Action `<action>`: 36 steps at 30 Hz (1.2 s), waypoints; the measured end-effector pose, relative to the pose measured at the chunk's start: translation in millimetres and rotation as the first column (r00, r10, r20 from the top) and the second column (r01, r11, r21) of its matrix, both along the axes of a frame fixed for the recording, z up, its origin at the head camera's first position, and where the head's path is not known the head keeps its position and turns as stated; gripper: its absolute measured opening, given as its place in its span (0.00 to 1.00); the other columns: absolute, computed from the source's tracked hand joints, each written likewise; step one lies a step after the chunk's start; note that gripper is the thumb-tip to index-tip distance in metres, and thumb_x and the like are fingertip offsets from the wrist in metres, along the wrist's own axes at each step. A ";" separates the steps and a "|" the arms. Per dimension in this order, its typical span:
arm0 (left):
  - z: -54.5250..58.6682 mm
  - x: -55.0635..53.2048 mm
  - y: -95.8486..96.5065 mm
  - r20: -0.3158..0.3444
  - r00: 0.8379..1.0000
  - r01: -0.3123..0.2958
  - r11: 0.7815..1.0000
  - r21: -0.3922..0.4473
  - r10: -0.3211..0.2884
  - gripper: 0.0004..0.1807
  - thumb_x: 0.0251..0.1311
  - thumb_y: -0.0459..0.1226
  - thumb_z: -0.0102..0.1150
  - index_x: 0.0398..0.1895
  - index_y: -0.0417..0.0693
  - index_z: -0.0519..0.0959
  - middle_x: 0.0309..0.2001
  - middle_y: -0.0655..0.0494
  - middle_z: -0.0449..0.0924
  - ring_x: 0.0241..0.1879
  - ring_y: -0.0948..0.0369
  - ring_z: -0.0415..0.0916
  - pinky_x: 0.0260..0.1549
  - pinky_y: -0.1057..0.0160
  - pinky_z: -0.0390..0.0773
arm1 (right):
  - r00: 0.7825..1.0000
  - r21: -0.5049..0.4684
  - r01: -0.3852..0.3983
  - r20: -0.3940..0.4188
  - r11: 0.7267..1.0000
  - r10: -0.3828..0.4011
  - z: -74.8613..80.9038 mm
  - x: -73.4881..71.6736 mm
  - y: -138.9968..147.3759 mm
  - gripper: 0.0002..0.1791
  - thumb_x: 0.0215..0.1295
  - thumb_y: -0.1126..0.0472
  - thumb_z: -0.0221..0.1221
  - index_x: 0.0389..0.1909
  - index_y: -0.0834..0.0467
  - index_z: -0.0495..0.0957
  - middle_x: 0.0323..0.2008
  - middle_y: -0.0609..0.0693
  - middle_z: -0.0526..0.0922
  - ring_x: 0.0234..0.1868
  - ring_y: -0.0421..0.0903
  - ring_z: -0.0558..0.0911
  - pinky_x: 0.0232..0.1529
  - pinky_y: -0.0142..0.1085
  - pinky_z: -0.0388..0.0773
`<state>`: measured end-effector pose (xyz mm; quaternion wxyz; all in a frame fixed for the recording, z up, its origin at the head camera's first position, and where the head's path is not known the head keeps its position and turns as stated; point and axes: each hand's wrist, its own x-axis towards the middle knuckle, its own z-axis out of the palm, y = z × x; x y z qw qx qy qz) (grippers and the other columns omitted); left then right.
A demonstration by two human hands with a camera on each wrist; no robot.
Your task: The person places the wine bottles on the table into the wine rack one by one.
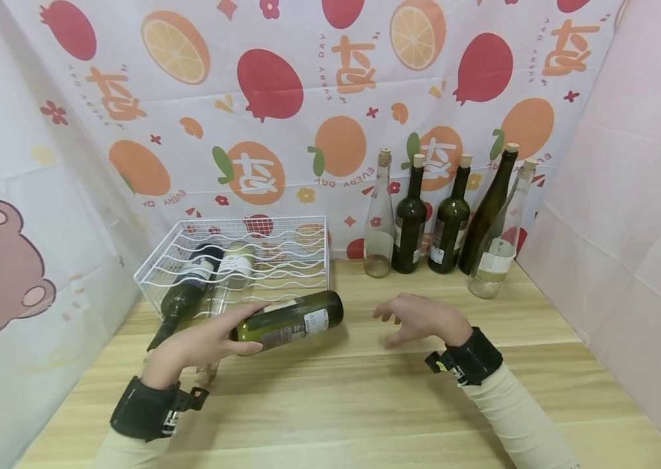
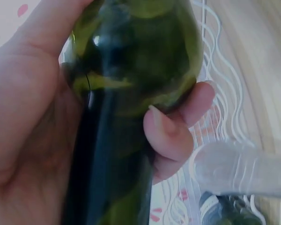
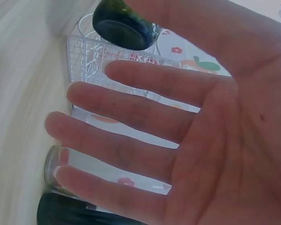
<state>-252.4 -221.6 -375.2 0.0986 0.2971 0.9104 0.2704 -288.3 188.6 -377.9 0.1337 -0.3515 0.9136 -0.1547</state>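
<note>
My left hand [image 1: 207, 342] grips a dark green wine bottle [image 1: 292, 322] around its shoulder and neck, with the bottle tilted on its side and its base pointing right. In the left wrist view, fingers [image 2: 168, 133] curl around the green glass [image 2: 136, 51]. My right hand [image 1: 424, 318] hovers over the table to the right of the bottle's base, holding nothing; its fingers are spread in the right wrist view. A white wire rack [image 1: 327, 251] behind the left hand holds a dark green bottle [image 1: 189, 286] and a clear bottle [image 1: 238, 264], both lying down, necks toward me.
At the back right stand several corked bottles: a clear bottle [image 1: 378, 241], dark green bottles [image 1: 409, 228] and another clear bottle [image 1: 493, 260] at the end. Fruit-print cloth [image 1: 283, 143] hangs behind the wooden table [image 1: 365, 404], with pale cloth walls at both sides.
</note>
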 end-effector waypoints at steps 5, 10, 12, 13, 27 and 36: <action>2.5 -0.4 -8.4 -0.010 0.999 -0.032 0.999 -0.017 0.032 0.45 0.69 0.53 0.62 0.82 0.49 0.54 0.78 0.34 0.59 0.75 0.31 0.58 0.67 0.30 0.65 | 1.000 -0.001 0.016 0.022 1.000 -0.016 2.2 1.4 0.8 0.28 0.64 0.55 0.71 0.62 0.61 0.79 0.57 0.62 0.86 0.53 0.60 0.86 0.54 0.49 0.83; 0.6 -0.5 -13.1 0.011 0.998 -0.066 0.998 -0.026 0.066 0.45 0.70 0.52 0.62 0.82 0.45 0.54 0.76 0.31 0.60 0.74 0.32 0.60 0.65 0.31 0.68 | 1.000 0.002 0.014 0.024 1.000 -0.014 2.5 1.2 0.3 0.27 0.65 0.55 0.70 0.62 0.59 0.79 0.57 0.62 0.86 0.54 0.60 0.86 0.55 0.49 0.83; -1.4 -1.7 -14.3 0.017 0.996 -0.082 0.996 -0.030 0.083 0.46 0.70 0.52 0.62 0.82 0.44 0.53 0.75 0.32 0.61 0.72 0.34 0.64 0.64 0.35 0.70 | 1.000 0.004 0.006 0.015 1.000 -0.006 2.0 0.7 0.1 0.26 0.65 0.55 0.70 0.62 0.59 0.80 0.56 0.61 0.86 0.53 0.60 0.87 0.54 0.48 0.83; -2.6 -2.6 -14.4 0.018 0.996 -0.086 0.996 -0.029 0.087 0.46 0.70 0.52 0.62 0.82 0.44 0.53 0.74 0.32 0.63 0.70 0.36 0.67 0.62 0.37 0.72 | 1.000 0.006 0.000 0.009 1.000 0.000 1.6 0.4 0.1 0.26 0.65 0.55 0.70 0.62 0.59 0.80 0.56 0.61 0.86 0.53 0.59 0.87 0.53 0.47 0.83; -19.6 -19.3 -14.4 -0.055 0.994 -0.089 0.996 0.028 0.090 0.44 0.72 0.50 0.60 0.80 0.41 0.52 0.60 0.40 0.73 0.51 0.53 0.76 0.50 0.50 0.76 | 0.999 -0.009 -0.036 -0.020 0.999 0.035 -0.1 -1.3 1.1 0.25 0.67 0.54 0.68 0.61 0.61 0.80 0.55 0.61 0.86 0.52 0.58 0.87 0.52 0.43 0.84; -38.9 -29.0 -6.9 -0.184 0.974 -0.130 0.991 0.040 0.135 0.46 0.71 0.48 0.61 0.82 0.38 0.51 0.72 0.28 0.65 0.63 0.39 0.74 0.59 0.39 0.74 | 0.999 -0.027 -0.039 -0.010 0.999 0.039 -0.6 -2.8 0.4 0.23 0.68 0.55 0.67 0.60 0.61 0.80 0.53 0.61 0.87 0.50 0.58 0.87 0.52 0.43 0.84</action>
